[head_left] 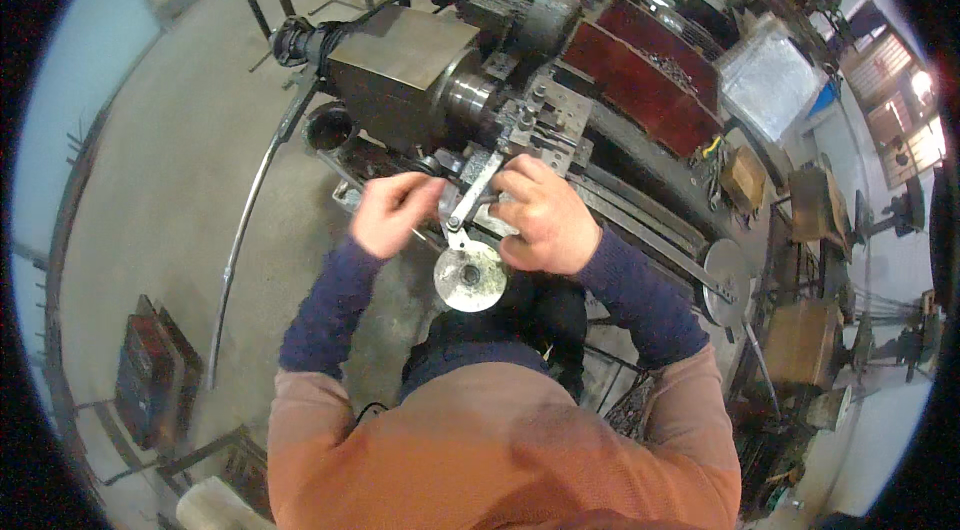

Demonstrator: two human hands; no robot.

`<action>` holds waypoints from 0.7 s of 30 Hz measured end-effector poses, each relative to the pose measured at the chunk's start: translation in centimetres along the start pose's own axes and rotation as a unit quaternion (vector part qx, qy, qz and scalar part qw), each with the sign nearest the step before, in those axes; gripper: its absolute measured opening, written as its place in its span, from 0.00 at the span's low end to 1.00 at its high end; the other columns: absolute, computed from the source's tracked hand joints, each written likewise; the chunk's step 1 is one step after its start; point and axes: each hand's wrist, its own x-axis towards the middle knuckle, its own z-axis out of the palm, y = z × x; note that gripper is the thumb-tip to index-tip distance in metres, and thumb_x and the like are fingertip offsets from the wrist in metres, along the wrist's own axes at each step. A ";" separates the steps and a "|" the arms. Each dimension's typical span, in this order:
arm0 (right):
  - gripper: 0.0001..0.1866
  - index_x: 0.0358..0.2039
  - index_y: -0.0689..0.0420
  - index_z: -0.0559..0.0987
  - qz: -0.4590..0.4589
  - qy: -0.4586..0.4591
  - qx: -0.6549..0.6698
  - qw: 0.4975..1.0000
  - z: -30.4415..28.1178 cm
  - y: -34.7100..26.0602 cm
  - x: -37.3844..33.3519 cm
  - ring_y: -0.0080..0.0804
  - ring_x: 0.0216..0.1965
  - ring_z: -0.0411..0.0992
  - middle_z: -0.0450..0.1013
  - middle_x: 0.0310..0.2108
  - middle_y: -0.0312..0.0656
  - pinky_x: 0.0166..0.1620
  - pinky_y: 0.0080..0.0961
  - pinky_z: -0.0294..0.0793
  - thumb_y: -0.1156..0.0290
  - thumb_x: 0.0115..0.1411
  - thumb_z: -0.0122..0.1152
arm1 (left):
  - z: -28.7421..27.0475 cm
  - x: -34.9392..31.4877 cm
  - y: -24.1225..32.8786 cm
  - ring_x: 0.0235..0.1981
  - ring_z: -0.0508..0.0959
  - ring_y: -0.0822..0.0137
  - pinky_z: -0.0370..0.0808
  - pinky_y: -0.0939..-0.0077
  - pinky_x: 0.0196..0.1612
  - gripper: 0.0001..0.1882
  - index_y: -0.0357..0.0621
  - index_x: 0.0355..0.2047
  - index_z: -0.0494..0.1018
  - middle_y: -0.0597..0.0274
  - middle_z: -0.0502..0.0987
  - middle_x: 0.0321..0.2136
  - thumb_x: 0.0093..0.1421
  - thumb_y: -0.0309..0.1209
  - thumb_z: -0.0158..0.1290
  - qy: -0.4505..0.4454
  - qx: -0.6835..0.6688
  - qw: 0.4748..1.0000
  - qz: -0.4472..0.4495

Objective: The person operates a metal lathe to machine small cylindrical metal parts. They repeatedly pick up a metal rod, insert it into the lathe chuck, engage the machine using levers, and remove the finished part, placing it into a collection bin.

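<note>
Nearest, the person sits or stands close in, dark sleeve ends reaching forward from an orange-brown top [500,450]. Just ahead is a pale round disc [471,276] with a dark centre, near the machine's front edge; it looks like a handwheel, probably set there to be within easy reach.

Beyond it, a pale metal lever [478,188] slants up and right between the two hands, its lower end near the disc's upper rim. It seems to be a fixed part of the machine, which would explain its angle. The left hand [398,215] is at its left, fingers and thumb drawn in towards each other and pointing at it; blur hides whether that grip pinches anything. The right hand [548,217] is at its right, fingers curled inward, knuckles up; how tightly that grip is pressed together, and on what, cannot be told. Having a hand on either side probably allows both to work around the same spot.

Farther out are the metal tool slide [555,125], the bright spindle [470,98] and the box-shaped headstock [400,55]. The finned motor [520,10] is behind, and a dark red tray [610,75] is to its right, apparently placed to hold the small pieces lying in it.
</note>
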 end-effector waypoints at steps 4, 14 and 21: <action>0.14 0.19 0.61 0.72 0.008 0.048 0.019 0.999 -1.2 -1.1 -1.7 0.42 0.33 0.61 0.64 0.29 0.44 0.36 0.32 0.65 0.75 0.25 0.56 | 5.4 0.8 0.4 0.20 0.71 0.77 0.67 0.83 0.24 0.12 0.33 0.24 0.70 0.65 0.72 0.16 0.56 0.32 0.46 -0.104 -0.091 0.990 0.037; 0.17 0.25 0.60 0.76 0.123 0.191 0.280 0.933 1.5 -1.7 -5.0 0.39 0.32 0.65 0.66 0.32 0.44 0.34 0.25 0.66 0.80 0.28 0.52 | 7.5 -0.6 -1.4 0.25 0.75 0.62 0.72 0.72 0.31 0.15 0.32 0.33 0.66 0.53 0.72 0.26 0.56 0.35 0.45 -0.217 -0.495 0.834 -0.112; 0.20 0.27 0.60 0.76 0.138 0.195 0.270 0.933 2.9 -1.1 -6.0 0.38 0.35 0.65 0.67 0.34 0.46 0.37 0.24 0.66 0.78 0.27 0.49 | 8.6 -0.6 -2.6 0.26 0.75 0.60 0.72 0.69 0.31 0.14 0.32 0.33 0.66 0.52 0.72 0.27 0.56 0.34 0.45 -0.220 -0.556 0.797 -0.083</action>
